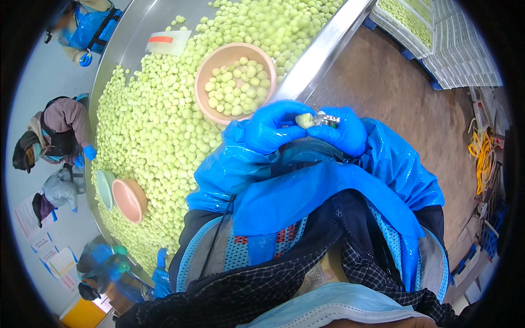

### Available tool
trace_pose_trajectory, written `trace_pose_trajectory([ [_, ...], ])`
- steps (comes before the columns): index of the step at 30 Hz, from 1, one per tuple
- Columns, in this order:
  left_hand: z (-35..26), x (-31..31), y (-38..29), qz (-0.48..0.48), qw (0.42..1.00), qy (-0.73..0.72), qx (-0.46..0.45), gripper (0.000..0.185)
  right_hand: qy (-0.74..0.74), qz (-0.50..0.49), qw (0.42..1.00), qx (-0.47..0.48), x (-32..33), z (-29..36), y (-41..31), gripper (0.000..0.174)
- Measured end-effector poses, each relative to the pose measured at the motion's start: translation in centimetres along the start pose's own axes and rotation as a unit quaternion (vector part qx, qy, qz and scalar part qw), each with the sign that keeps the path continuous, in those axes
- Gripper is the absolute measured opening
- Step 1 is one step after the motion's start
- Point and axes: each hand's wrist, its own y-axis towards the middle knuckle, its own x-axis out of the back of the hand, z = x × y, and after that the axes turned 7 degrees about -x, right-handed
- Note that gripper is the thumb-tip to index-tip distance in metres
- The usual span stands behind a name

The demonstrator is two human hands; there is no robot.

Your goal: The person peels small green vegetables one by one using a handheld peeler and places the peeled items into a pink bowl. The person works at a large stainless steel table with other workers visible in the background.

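Observation:
In blue gloves, both my hands meet just past the table's near edge, in front of my apron. Between thumb and fingers my left hand holds a pale green fruit. My right hand grips a small metal hand tool, whose end is against or very near the fruit. The fingers hide much of the tool, so its exact kind is unclear. Just beyond my left hand a peach-coloured plastic bowl sits among the loose fruit, with many pale green fruits inside.
A steel table with a raised rim bears heaped green fruit. A pink bowl, a green bowl and a plastic sheet lie there. Several co-workers line the far side. Stacked crates and a yellow cord are at right.

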Motion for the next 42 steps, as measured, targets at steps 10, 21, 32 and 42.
trace_pose_trajectory([
  [10,0.4,-1.7,-0.3,-0.033,0.999,0.020,-0.028,0.039,-0.270,0.016,0.958,0.099,2.9,2.2,-0.1,0.034],
  [21,-0.3,-4.6,1.0,-0.063,0.996,0.062,0.015,0.034,-0.510,0.063,0.849,0.121,5.5,3.7,-1.1,0.031],
  [32,0.2,-5.4,2.2,-0.059,0.991,-0.103,-0.054,0.033,-0.135,0.070,0.987,-0.055,8.9,0.6,-2.2,0.033],
  [42,1.0,-5.1,1.4,-0.188,0.969,0.111,-0.118,0.026,-0.120,0.025,0.986,-0.111,8.8,-1.6,-2.0,0.037],
])
